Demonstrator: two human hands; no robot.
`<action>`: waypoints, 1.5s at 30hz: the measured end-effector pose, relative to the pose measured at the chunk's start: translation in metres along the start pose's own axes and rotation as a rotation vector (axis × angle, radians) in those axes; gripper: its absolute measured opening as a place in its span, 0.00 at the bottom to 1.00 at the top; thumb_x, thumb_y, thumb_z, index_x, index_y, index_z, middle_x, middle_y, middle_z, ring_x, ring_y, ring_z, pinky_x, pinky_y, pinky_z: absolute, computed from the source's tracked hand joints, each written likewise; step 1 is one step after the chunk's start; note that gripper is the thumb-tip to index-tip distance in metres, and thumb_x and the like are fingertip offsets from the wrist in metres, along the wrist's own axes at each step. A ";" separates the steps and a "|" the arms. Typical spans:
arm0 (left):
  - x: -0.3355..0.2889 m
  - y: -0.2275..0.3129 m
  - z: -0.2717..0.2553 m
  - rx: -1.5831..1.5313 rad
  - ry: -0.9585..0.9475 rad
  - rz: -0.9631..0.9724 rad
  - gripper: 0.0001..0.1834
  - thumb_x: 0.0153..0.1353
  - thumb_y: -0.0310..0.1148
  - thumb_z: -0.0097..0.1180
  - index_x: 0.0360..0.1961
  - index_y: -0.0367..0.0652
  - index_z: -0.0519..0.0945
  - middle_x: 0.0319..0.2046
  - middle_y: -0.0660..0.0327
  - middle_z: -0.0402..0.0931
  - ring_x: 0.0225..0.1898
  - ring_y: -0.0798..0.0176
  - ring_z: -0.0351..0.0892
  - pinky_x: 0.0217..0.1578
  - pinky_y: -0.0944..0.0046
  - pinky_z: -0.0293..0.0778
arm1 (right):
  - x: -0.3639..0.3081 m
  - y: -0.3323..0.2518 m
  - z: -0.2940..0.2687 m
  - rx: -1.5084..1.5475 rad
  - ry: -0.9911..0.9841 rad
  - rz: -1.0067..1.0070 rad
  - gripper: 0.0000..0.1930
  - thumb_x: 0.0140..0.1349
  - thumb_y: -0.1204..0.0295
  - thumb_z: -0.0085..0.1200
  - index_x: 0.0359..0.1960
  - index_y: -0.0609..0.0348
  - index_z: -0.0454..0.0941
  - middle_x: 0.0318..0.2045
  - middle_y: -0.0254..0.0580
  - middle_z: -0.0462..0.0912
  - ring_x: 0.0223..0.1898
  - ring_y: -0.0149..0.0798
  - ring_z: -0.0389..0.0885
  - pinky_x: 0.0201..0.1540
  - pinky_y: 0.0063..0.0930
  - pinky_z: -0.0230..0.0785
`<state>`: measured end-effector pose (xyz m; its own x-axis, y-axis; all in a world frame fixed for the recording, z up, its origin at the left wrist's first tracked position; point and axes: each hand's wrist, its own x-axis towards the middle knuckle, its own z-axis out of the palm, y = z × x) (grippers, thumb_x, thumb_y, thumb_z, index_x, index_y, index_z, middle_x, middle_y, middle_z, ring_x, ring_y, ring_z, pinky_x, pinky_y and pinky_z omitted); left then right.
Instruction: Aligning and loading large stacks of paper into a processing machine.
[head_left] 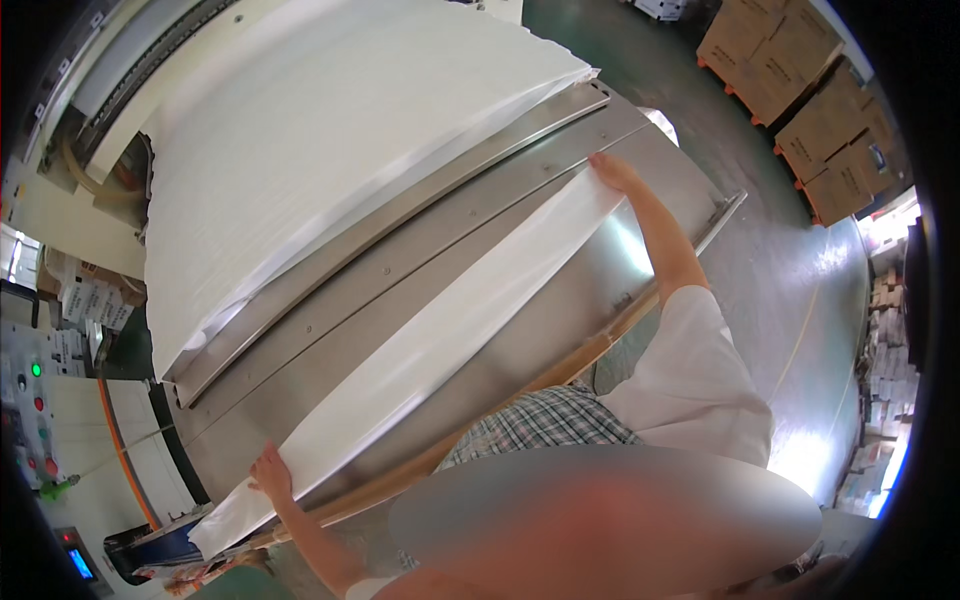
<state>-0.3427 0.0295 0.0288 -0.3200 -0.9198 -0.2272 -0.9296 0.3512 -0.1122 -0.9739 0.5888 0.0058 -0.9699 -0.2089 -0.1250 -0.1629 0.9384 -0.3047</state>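
Note:
A long white strip of thin sheet material (430,325) stretches diagonally across the metal table (560,325). My left hand (270,474) has its fingers closed on the strip near its lower left end, and a loose tail runs past it to the table's corner. At the upper right end my right hand (613,172) pinches the strip, arm stretched out. Beyond the strip, a wide white sheet stack (350,140) lies along a raised metal bar (400,225). The strip looks taut between my hands.
A control panel (40,400) with coloured buttons stands at the left, with an orange hose (120,450) beside it. Machine housing (85,225) rises at the upper left. Cardboard boxes (780,60) on orange pallets are at the far right. A wooden edge (560,370) borders the table's near side.

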 end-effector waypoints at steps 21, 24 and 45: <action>-0.068 -0.083 0.049 -0.283 0.743 0.133 0.20 0.63 0.43 0.37 0.46 0.45 0.75 0.51 0.57 0.70 0.57 0.56 0.64 0.59 0.47 0.46 | -0.196 -0.221 0.089 0.504 -1.408 -0.630 0.31 0.54 0.52 0.52 0.56 0.55 0.62 0.45 0.45 0.71 0.40 0.39 0.74 0.33 0.29 0.74; -0.066 -0.084 0.049 -0.300 0.743 0.135 0.20 0.64 0.43 0.37 0.46 0.44 0.76 0.51 0.56 0.70 0.56 0.55 0.65 0.59 0.47 0.46 | -0.233 -0.271 0.115 0.457 -1.439 -0.779 0.30 0.54 0.50 0.51 0.54 0.56 0.63 0.42 0.44 0.71 0.33 0.38 0.75 0.28 0.29 0.73; -0.090 -0.103 0.003 -0.814 0.289 0.884 0.16 0.41 0.28 0.61 0.36 0.40 0.77 0.40 0.54 0.75 0.45 0.50 0.73 0.45 0.56 0.70 | -0.372 -0.493 0.267 0.649 -0.634 -0.814 0.11 0.56 0.66 0.48 0.35 0.60 0.75 0.31 0.46 0.78 0.32 0.42 0.76 0.37 0.31 0.69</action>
<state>-0.2179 0.0765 0.0583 -0.8285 -0.4633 0.3145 -0.1833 0.7552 0.6294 -0.4848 0.1309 -0.0495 -0.3364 -0.9397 -0.0608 -0.3852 0.1962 -0.9017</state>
